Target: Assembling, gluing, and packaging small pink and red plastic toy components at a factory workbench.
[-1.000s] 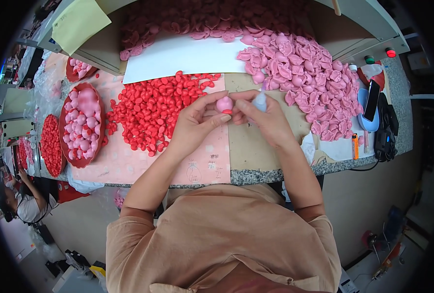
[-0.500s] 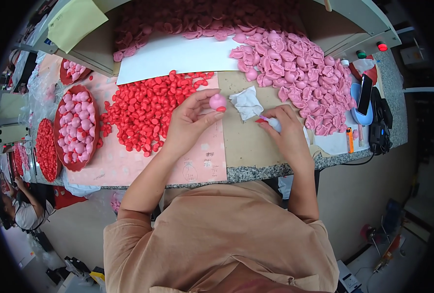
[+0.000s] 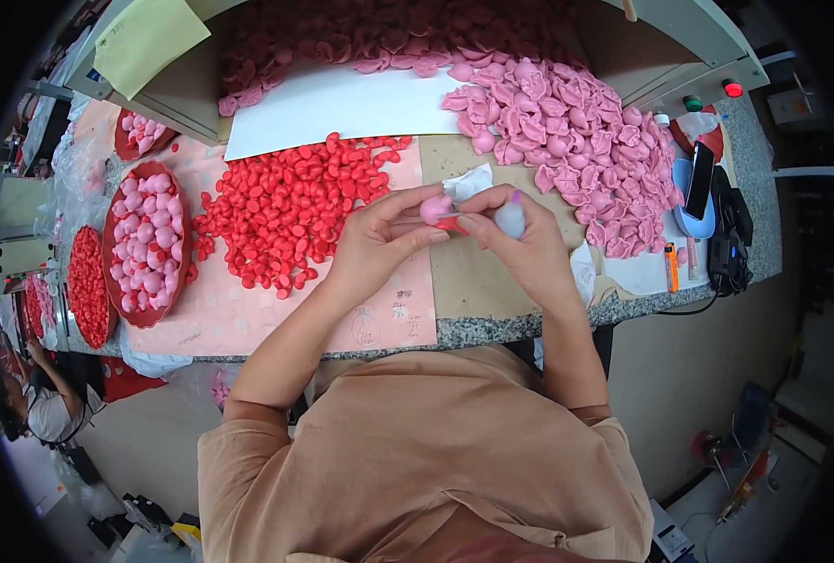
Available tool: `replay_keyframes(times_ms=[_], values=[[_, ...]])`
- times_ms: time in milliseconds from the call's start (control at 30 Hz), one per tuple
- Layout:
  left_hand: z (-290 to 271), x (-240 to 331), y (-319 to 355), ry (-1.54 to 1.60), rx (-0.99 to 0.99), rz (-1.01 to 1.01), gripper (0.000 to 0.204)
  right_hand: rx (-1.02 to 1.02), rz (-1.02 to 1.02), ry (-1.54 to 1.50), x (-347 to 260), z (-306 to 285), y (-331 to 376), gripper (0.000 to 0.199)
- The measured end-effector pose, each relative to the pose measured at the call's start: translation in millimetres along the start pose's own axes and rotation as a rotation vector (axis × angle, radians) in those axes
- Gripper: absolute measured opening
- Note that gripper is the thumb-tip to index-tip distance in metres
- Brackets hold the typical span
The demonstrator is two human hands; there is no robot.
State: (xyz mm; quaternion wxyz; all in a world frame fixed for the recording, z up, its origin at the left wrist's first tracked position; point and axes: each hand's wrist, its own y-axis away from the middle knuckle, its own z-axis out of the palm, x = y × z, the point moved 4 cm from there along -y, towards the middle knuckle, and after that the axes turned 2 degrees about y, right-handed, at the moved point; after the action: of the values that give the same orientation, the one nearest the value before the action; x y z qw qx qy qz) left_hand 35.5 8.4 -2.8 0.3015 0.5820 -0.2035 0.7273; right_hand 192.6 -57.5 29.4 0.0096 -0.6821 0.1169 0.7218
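Observation:
My left hand (image 3: 376,235) is closed, pinching a small pink ball (image 3: 434,208) between thumb and fingertips. A glossy red piece (image 3: 451,225) sits against the lower side of the ball. My right hand (image 3: 536,251) has come up to it, thumb and forefinger at the red piece. The same hand keeps a small whitish squeeze bottle (image 3: 510,220) with a purple tip, pointing up and away. Whether the red piece is fixed to the ball, I cannot tell. Behind the fingers lies a crumpled white tissue (image 3: 470,182), partly hidden.
Loose red pieces (image 3: 285,216) are heaped at left on a pink sheet. Pink hollow shells (image 3: 567,131) are piled at back right. A red dish (image 3: 188,246) of pink balls stands far left. A phone (image 3: 700,183) and an orange lighter (image 3: 671,268) lie at right. Another person (image 3: 55,403) is far left.
My right hand has moved left with the bottle and met the left hand at the pink ball. The bottle's tip has swung from pointing left to pointing up.

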Motion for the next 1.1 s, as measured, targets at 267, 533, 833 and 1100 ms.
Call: replay_keyframes(times_ms=[267, 533, 833, 1100], values=[[-2, -8, 2, -0.125, 0.02, 0.012, 0.04, 0.08, -0.462, 0.597, -12, 28, 0, 0.01], [-1, -3, -2, 0.146, -0.052, -0.053, 0.041, 0.104, -0.332, 0.549, 17, -1, 6, 0.009], [5, -11, 3, 0.032, -0.115, -0.069, 0.045, 0.128, -0.232, 0.222, 6, 7, 1, 0.007], [8, -18, -1, 0.195, -0.107, -0.123, 0.04, 0.16, -0.201, 0.28, 17, 4, 10, 0.008]])
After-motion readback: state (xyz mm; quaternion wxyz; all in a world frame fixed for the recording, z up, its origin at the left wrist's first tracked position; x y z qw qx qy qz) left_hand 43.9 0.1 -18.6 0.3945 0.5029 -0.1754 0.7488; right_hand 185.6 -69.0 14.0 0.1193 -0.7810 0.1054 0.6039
